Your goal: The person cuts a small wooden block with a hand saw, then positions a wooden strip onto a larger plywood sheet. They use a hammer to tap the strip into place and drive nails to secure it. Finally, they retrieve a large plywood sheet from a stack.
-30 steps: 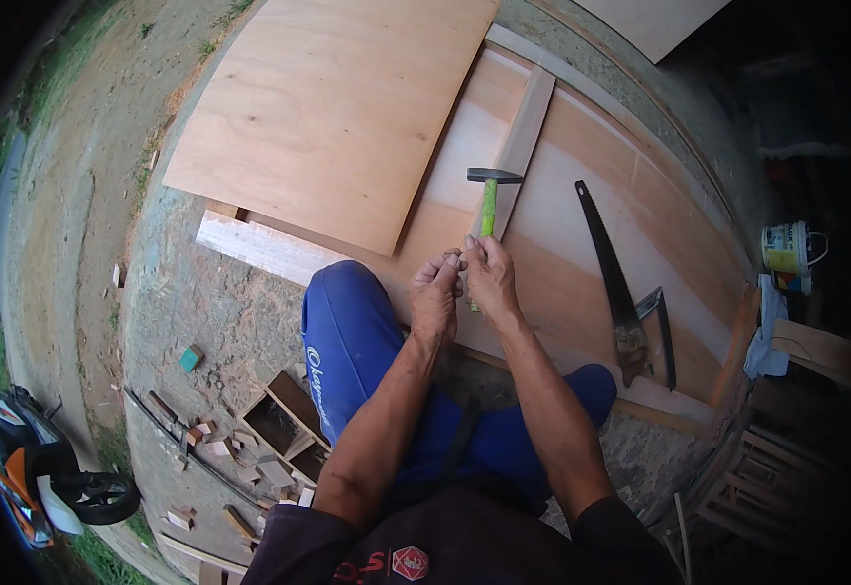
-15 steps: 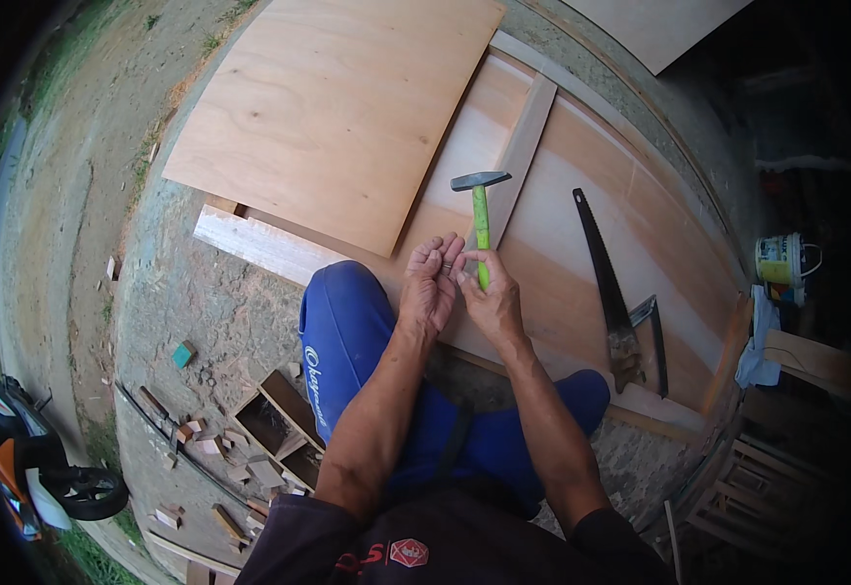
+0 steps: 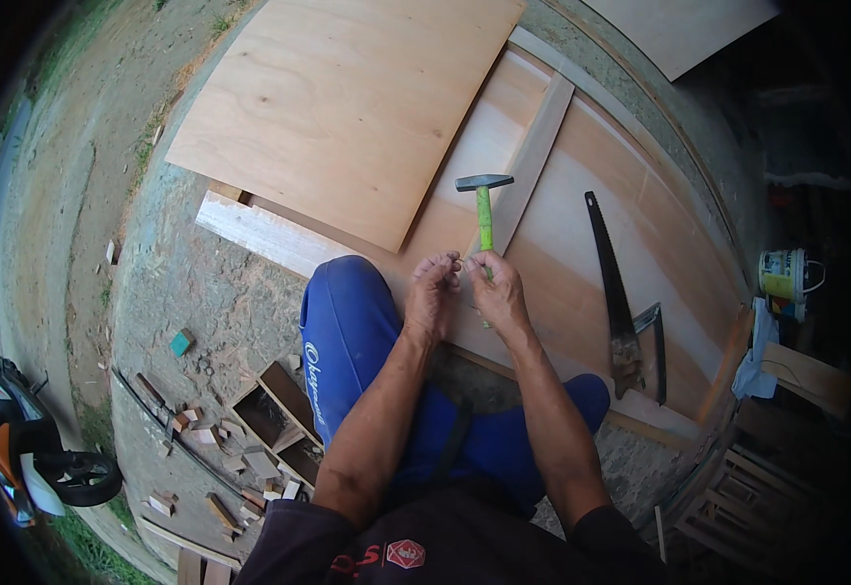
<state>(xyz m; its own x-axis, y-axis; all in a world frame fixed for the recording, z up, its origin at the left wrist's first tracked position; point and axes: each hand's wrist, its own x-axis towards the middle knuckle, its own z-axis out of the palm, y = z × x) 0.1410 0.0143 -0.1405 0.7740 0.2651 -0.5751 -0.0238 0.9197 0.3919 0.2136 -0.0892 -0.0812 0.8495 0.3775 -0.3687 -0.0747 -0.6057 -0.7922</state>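
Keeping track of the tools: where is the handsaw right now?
In the head view, the handsaw lies on the framed wooden panel, to the right of the right hand, its handle end beside the angled metal tool.

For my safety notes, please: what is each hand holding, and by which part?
Right hand: the hammer, by its green handle. Left hand: cannot be told.

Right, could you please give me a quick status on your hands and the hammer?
Right hand holds green-handled hammer. Left hand curled close beside right hand, contents unclear. Handsaw lying off to the right, apart from both hands.
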